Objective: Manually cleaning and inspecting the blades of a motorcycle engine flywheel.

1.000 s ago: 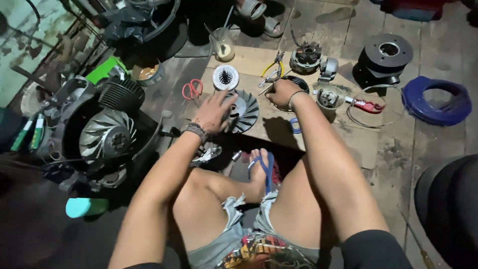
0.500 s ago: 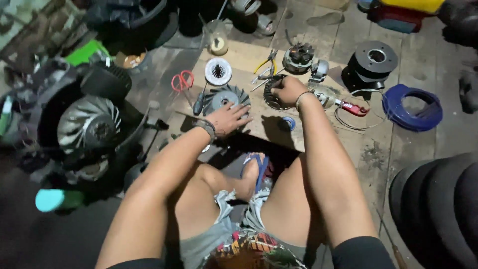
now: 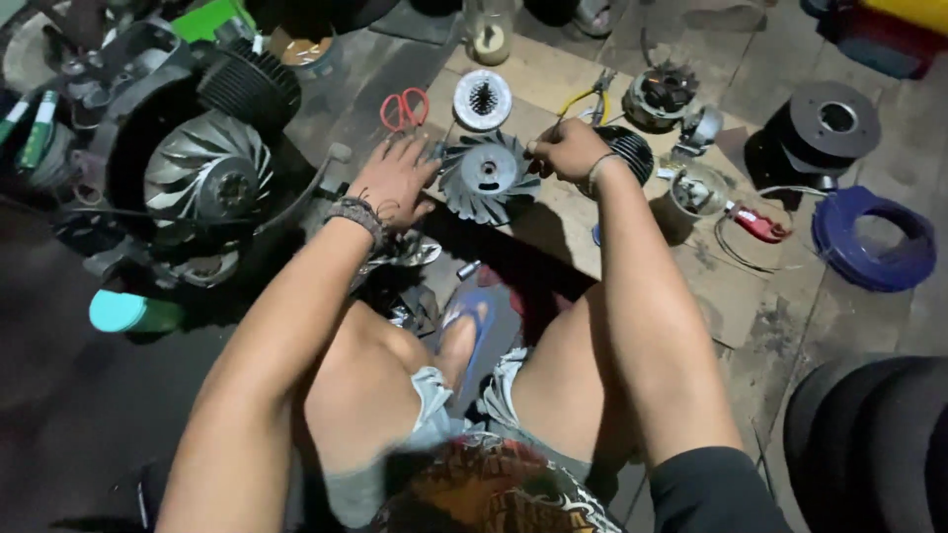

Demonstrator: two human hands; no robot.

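Observation:
A grey metal fan wheel with curved blades (image 3: 487, 177) lies flat on a sheet of brown cardboard (image 3: 563, 222). My left hand (image 3: 393, 181) rests with spread fingers against the wheel's left edge. My right hand (image 3: 565, 148) is closed at the wheel's upper right rim, and what it pinches is too small to tell. A black finned engine part (image 3: 630, 150) sits just behind my right wrist. My bare knees and a foot in a blue sandal (image 3: 472, 321) are below.
A dark engine housing with a second fan wheel (image 3: 209, 176) stands at the left. Red scissors (image 3: 404, 108), a white round part (image 3: 482, 100), yellow-handled pliers (image 3: 583, 100), a black drum (image 3: 828, 126), a blue ring (image 3: 874, 238) and a black tyre (image 3: 874, 434) lie around.
The view has shifted, so everything sits lower in the frame. My left hand has slid from on top of the fan wheel to its left edge. My right hand stays at the rim.

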